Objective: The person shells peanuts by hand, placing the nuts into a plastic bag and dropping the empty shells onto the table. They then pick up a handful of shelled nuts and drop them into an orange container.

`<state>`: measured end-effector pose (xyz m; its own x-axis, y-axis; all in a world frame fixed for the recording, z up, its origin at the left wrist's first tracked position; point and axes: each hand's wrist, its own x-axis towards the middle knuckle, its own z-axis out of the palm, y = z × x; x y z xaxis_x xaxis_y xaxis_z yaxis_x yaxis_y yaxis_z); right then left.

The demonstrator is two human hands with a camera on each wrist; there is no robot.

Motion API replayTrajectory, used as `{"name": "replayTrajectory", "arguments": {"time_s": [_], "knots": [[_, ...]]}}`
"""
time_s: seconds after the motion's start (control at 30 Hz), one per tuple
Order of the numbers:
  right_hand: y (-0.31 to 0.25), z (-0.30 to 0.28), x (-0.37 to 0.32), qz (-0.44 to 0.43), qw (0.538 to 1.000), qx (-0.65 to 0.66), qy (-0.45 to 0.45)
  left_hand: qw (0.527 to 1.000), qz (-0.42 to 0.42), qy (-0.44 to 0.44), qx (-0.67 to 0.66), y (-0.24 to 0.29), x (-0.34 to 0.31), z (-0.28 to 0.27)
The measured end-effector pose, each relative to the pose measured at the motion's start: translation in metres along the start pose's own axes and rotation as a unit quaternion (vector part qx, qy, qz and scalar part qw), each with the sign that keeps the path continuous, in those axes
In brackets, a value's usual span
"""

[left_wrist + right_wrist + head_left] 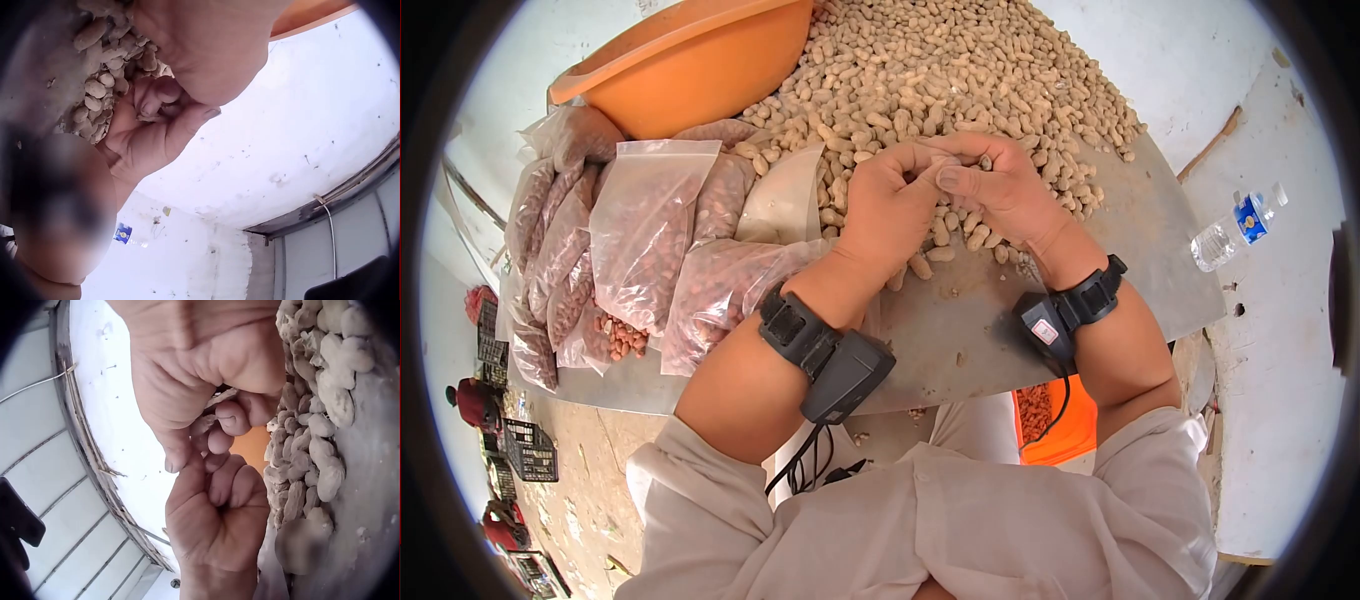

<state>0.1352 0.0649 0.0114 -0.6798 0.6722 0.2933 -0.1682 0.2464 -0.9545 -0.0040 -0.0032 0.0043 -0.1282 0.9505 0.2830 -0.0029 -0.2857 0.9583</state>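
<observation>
Peanuts [990,75] lay on the surface [960,340]. The right hand [1012,195] gripped a shell [224,396]; the grasp of the left hand [890,200] was unclear.

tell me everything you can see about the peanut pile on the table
The peanut pile is a broad heap of pale tan, unshelled peanuts, their dry-looking shells rough and many pinched at the waist. It covers the far part of the grey table, thinning to scattered nuts at the near edge, its far end cut off by the picture. The orange basin seems to touch its left side. Both hands are over its near edge; contact is unclear.
</observation>
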Motion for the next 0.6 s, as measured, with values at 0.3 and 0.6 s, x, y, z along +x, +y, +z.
{"name": "replayTrajectory", "arguments": {"time_s": [0.3,0.6], "knots": [[-0.021,-0.004,-0.003,-0.052,0.988,-0.142,-0.034,0.998,-0.044,-0.013,-0.042,0.0,0.003,0.001],[-0.012,-0.004,-0.003,-0.077,0.979,-0.188,0.0,0.992,-0.033,0.015,-0.125,-0.01,0.007,-0.001]]}}
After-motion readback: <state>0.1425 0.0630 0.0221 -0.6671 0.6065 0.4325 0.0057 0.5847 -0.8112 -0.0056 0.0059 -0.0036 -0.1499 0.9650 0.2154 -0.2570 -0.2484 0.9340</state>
